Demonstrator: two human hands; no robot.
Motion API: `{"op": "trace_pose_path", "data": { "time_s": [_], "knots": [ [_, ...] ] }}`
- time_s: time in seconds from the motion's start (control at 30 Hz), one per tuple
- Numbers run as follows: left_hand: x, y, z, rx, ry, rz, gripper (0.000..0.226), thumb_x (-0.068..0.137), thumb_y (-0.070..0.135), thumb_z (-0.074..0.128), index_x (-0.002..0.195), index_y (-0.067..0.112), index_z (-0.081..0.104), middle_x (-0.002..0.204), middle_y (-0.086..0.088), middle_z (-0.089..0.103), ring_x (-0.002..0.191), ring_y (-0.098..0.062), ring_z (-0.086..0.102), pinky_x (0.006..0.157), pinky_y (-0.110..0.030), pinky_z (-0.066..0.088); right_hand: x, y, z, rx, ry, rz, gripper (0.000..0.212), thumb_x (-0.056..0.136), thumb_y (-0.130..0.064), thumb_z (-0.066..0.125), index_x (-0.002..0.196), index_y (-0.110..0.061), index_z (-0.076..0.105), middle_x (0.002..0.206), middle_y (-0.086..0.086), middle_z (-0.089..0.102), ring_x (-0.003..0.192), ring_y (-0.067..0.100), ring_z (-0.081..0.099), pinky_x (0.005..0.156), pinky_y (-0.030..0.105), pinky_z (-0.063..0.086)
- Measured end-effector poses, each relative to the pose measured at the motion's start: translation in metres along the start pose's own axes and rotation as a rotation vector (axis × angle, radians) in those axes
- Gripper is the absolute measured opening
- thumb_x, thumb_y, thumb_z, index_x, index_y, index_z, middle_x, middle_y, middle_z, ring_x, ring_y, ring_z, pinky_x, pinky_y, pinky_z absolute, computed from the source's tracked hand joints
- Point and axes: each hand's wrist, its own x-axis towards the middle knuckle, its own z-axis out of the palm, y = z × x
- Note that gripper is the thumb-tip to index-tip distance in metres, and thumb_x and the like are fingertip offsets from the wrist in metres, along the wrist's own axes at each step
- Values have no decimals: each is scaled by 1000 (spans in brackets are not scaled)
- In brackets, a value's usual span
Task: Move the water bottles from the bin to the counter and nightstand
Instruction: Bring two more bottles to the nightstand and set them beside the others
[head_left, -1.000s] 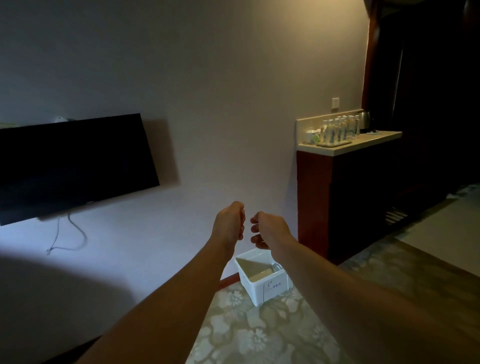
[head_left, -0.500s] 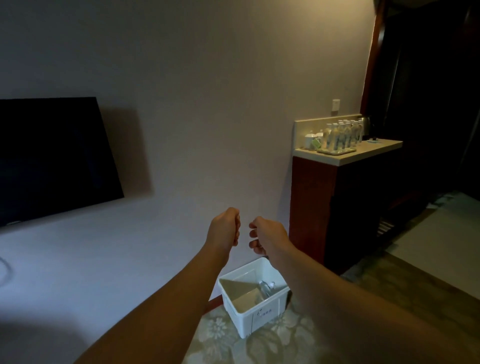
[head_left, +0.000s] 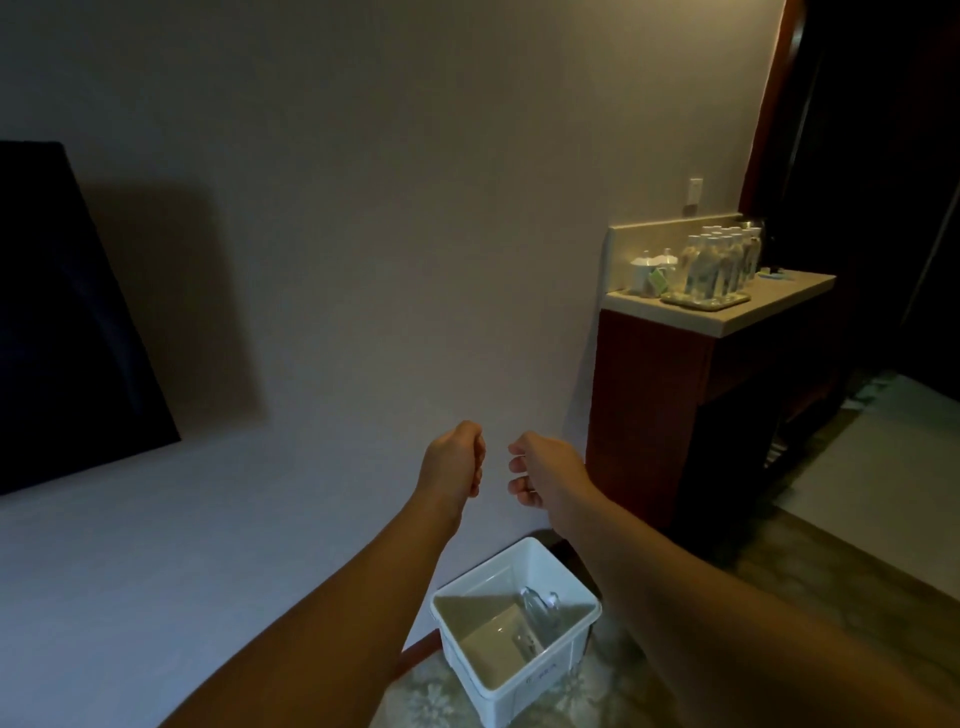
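A white plastic bin (head_left: 524, 680) stands on the floor against the wall, below my hands. A clear water bottle (head_left: 535, 618) lies inside it at the right. Several more water bottles (head_left: 719, 265) stand on a tray on the pale counter (head_left: 769, 306) at the right. My left hand (head_left: 454, 460) and my right hand (head_left: 545, 475) are stretched out side by side above the bin, both curled into loose fists with nothing in them.
The counter tops a dark red wooden cabinet (head_left: 649, 410). White cups (head_left: 652, 270) stand beside the bottles and a kettle (head_left: 753, 234) behind them. A black TV (head_left: 62, 322) hangs on the wall at the left. Patterned carpet (head_left: 431, 696) covers the floor; a dark doorway opens at the right.
My view has moved forward and right: the bin and counter are nearer and the TV has slid leftward. Both hands stay fisted in front of me, a little farther apart.
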Motion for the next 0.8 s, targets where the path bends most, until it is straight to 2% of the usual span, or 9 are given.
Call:
{"op": "trace_pose_path", "data": {
  "time_s": [0.13, 0.4, 0.57, 0.8],
  "knots": [
    [69, -15, 4, 12, 14, -12, 14, 79, 23, 49, 68, 15, 51, 54, 0, 46, 52, -17, 40, 55, -33, 36, 68, 1, 20, -22, -36, -25, 15, 96, -21, 52, 94, -14, 65, 87, 6, 66, 68, 20, 64, 55, 27, 49],
    [235, -49, 40, 26, 55, -86, 26, 88, 18, 48, 62, 18, 46, 55, 0, 46, 48, -16, 39, 54, -32, 34, 245, -1, 34, -21, -89, 20, 16, 96, -20, 51, 92, -14, 65, 87, 7, 67, 67, 20, 65, 58, 29, 51],
    [330, -80, 55, 24, 102, -166, 25, 88, 18, 49, 63, 18, 47, 54, 1, 46, 48, -14, 39, 53, -32, 36, 348, 1, 46, -67, -114, 74, 17, 95, -19, 52, 95, -10, 67, 83, 7, 66, 61, 19, 62, 54, 27, 49],
    [434, -150, 75, -5, 31, -299, 23, 87, 16, 50, 64, 16, 49, 52, 1, 46, 48, -16, 40, 51, -31, 36, 445, 34, 80, -112, -130, 170, 18, 95, -17, 49, 91, -12, 66, 82, 7, 67, 60, 19, 62, 54, 27, 49]
  ]
}}
